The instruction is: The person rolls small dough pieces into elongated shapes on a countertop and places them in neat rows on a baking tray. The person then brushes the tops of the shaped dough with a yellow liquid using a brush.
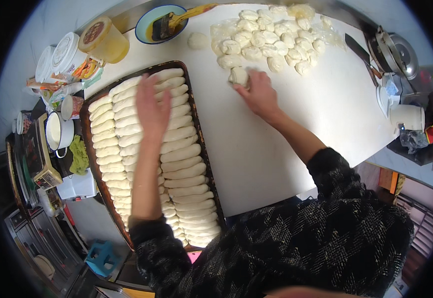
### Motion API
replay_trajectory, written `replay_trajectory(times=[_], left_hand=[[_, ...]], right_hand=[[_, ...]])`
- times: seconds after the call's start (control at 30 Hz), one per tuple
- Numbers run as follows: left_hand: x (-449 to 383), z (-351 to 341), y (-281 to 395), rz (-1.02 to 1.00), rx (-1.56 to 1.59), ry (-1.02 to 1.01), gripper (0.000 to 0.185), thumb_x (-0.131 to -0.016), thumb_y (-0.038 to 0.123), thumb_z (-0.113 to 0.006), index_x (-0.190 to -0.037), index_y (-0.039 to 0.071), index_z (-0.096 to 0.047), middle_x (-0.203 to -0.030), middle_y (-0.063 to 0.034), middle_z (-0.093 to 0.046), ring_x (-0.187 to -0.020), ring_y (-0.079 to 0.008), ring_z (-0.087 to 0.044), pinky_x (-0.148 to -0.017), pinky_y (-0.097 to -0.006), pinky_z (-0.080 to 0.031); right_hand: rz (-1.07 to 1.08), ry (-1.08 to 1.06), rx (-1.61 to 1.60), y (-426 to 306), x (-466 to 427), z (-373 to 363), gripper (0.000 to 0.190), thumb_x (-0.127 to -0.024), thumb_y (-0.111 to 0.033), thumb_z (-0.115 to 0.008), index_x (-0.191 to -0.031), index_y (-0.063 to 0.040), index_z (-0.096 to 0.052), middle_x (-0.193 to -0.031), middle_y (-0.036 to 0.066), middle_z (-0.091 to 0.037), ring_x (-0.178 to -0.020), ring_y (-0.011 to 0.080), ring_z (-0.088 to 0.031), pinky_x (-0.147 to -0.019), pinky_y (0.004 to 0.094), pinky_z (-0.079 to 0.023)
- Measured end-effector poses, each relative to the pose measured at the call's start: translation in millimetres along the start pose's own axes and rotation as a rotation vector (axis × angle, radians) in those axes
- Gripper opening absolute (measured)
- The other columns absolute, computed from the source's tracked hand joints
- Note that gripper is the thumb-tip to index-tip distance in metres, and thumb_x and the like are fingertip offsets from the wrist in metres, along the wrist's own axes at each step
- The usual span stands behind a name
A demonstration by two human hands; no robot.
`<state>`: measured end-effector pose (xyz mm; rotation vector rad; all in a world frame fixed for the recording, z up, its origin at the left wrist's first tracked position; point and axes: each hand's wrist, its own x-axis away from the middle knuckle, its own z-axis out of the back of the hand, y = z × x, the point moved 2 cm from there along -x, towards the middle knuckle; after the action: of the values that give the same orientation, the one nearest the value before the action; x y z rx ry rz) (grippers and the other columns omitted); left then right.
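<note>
My left hand (pixel 152 106), a little blurred, is over the upper part of a dark baking tray (pixel 200 130), fingers apart, with nothing seen in it. Rows of long dough rolls (pixel 181 151) fill the tray. My right hand (pixel 258 91) is at a single piece of dough (pixel 239 76) on the white worktop (pixel 246 160), thumb and fingers around its near right side; whether it grips the piece cannot be told. Just beyond lies a pile of dough pieces (pixel 269 37), partly on clear plastic film. One flatter dough ball (pixel 197 40) lies apart to the left.
A blue-rimmed bowl (pixel 142 28) holding a brush (pixel 171 22) and yellow liquid stands at the back. Plastic tubs (pixel 108 41) and a white enamel mug (pixel 65 130) stand left of the tray. A cleaver (pixel 357 48) and metal pan lids (pixel 402 56) are at the right.
</note>
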<state>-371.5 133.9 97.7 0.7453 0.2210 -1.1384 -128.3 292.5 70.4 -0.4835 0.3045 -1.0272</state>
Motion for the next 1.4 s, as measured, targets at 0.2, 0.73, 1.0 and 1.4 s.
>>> replay_trajectory(times=[0.2,0.73,1.0,1.4], left_hand=[[38.9,-72.7,106.8,0.553,0.777,-0.292,0.039,-0.096,0.019,-0.063,-0.129,0.000,-0.057,-0.124,-0.0162,-0.061,-0.117,-0.0288,-0.058,-0.101,-0.0372,-0.047],[88.3,-88.5,125.9,1.207,1.400,-0.012,0.045,-0.099,0.033,-0.060,-0.125,-0.003,-0.053,-0.103,-0.0133,-0.061,-0.100,-0.0285,-0.060,-0.092,-0.0387,-0.049],[43.9,-125.4,103.0,0.729,0.154,0.020,0.063,-0.081,0.036,-0.078,-0.120,-0.008,-0.057,-0.102,-0.0180,-0.061,-0.092,-0.0330,-0.057,-0.089,-0.0424,-0.048],[131.4,-73.6,190.0,0.304,0.469,-0.058,0.055,-0.080,0.001,-0.061,-0.134,0.004,-0.052,-0.102,-0.0207,-0.065,-0.098,-0.0383,-0.063,-0.086,-0.0434,-0.051]], right_hand=[[0.021,-0.102,0.019,8.8,-58.2,-34.9,0.042,-0.090,-0.034,-0.063,-0.115,-0.001,-0.055,-0.121,0.023,-0.055,-0.102,0.0398,-0.061,-0.081,0.0494,-0.054],[0.672,-0.064,0.261,-14.1,-83.0,-28.8,0.038,-0.079,-0.012,-0.070,-0.117,-0.009,-0.064,-0.119,0.009,-0.063,-0.111,0.0336,-0.056,-0.093,0.0433,-0.048],[0.121,-0.275,-0.517,21.7,-23.6,33.2,0.033,-0.086,-0.009,-0.067,-0.118,-0.004,-0.064,-0.116,0.009,-0.065,-0.106,0.0207,-0.060,-0.090,0.0339,-0.049],[0.023,-0.551,-0.609,188.9,116.9,96.1,0.044,-0.096,-0.009,-0.052,-0.138,-0.002,-0.047,-0.122,0.016,-0.062,-0.113,0.0310,-0.061,-0.100,0.0439,-0.049]])
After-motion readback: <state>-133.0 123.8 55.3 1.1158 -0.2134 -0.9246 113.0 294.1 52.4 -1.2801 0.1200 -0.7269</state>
